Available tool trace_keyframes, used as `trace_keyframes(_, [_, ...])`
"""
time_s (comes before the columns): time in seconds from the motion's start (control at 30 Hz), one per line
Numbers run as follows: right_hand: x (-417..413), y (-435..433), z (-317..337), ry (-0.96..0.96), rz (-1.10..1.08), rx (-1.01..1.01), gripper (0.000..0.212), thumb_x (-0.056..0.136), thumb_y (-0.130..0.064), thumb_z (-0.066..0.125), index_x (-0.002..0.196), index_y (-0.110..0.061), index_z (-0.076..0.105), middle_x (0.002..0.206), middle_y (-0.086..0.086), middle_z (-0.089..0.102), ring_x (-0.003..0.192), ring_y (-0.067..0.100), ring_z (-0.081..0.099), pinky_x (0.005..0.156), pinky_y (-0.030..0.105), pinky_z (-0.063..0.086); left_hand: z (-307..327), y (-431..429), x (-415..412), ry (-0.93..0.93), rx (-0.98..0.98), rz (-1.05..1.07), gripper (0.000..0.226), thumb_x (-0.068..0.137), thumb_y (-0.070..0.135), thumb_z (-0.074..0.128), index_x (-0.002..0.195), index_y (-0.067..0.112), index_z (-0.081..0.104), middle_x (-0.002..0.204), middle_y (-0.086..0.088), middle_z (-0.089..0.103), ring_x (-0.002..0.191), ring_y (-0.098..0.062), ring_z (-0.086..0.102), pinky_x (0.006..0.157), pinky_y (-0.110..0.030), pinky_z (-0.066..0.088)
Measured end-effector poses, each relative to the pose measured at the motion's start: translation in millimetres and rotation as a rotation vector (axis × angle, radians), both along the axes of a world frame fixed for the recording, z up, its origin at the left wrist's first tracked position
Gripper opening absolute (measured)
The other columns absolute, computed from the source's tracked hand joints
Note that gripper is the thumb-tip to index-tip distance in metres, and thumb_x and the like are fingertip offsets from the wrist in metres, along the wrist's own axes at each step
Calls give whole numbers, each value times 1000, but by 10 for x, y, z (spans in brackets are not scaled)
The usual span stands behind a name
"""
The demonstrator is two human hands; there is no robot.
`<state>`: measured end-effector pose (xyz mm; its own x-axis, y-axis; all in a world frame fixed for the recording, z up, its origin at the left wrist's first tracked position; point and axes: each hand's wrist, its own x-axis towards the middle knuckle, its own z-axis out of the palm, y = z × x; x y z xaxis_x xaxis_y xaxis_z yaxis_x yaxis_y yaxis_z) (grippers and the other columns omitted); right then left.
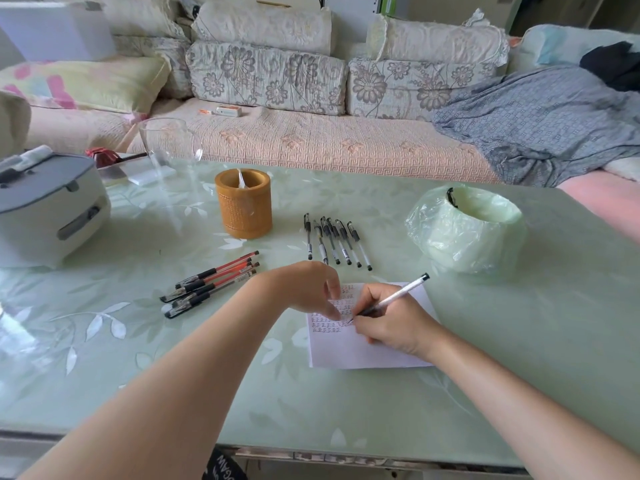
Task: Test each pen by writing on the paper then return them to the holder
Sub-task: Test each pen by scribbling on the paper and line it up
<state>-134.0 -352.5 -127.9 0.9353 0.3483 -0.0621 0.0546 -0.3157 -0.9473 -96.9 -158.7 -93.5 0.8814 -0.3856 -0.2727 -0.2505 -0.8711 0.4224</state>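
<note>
A white sheet of paper (360,348) lies on the green glass table, with rows of written marks on its upper left part. My right hand (388,320) grips a white pen with a black cap end (405,292), its tip on the paper. My left hand (308,289) presses its fingertips on the paper's top left. Several black pens (334,242) lie side by side behind the paper. Several red pens (211,282) lie in a pile to the left. The brown round holder (244,211) stands behind them, with something pale inside it.
A grey and white appliance (48,206) sits at the left edge. An upturned glass bowl (169,143) stands behind the holder. A bin lined with a green plastic bag (467,226) is at the right. A sofa runs along the table's far side.
</note>
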Motion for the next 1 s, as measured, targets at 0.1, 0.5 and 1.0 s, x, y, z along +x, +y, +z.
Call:
trace_keyframes(0.1, [15,26,-23,-52,41,-57,28,76,-1,66,61,-21,53,52,-7,52,48,12,44,49,27,38,-16,2,20,-8,-6,2,35,72,45,81,98,31,63,96,13,60,94,-12,60,86,-31,50])
trace_keyframes(0.5, [46,54,-95,-109,60,-100,26,77,-3,66,62,-13,46,58,0,46,54,13,38,53,27,30,-49,-19,18,-23,-21,21,45,69,48,83,103,26,63,98,11,60,92,-13,59,80,-28,50])
trace_keyframes(1.0, [-13,66,-74,-144,50,-168,19,72,-7,64,64,-12,47,57,-5,45,56,11,38,56,27,29,-64,-35,36,-16,-15,41,46,68,46,84,104,27,64,99,10,58,90,-14,58,75,-28,47])
